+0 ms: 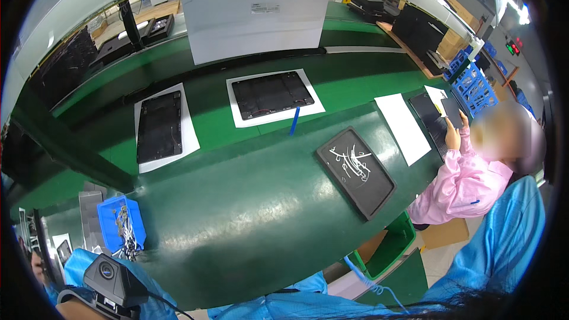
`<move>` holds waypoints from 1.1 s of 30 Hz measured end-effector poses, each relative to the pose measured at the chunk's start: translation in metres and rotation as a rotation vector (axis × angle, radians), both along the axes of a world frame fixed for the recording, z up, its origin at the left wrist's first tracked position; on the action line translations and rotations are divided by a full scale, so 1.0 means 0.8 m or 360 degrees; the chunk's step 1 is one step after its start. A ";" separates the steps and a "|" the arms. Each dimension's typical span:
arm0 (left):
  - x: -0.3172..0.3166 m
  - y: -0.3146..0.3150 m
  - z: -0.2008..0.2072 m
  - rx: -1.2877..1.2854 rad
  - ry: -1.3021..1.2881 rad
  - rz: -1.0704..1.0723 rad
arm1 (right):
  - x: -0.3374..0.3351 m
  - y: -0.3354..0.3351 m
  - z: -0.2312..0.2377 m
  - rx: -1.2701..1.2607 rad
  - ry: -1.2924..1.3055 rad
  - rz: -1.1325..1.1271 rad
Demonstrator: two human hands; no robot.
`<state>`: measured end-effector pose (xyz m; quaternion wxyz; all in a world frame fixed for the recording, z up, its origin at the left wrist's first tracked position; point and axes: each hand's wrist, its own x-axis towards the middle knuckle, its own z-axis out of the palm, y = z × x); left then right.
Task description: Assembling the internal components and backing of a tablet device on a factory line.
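My left forearm in a blue sleeve enters at the lower left, with a small black camera (106,271) strapped at the wrist; a little bare skin shows by the strap, but the hand lies outside the picture. Nearest to that arm is a blue bin (141,231) of small mixed parts and white strips. A blue sleeve (504,237) bends along the lower right; my right hand is out of view. On the green bench (237,225) lies a black tray (373,195) with several thin white strips (354,163).
Two black laptop-like covers (160,125) (272,93) lie on white sheets, a blue strip (294,121) by one. A white sheet (403,127) lies right. A person in pink (468,184) holds a dark panel (451,111). A green bin (400,243) and blue coiled cord (370,284) sit below the edge.
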<state>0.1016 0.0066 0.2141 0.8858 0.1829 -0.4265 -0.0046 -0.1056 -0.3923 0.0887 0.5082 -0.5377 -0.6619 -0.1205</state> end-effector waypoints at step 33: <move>0.213 -0.099 -0.315 0.1977 0.1142 0.1219 | 0.219 0.132 -0.079 0.0216 0.1730 -0.1381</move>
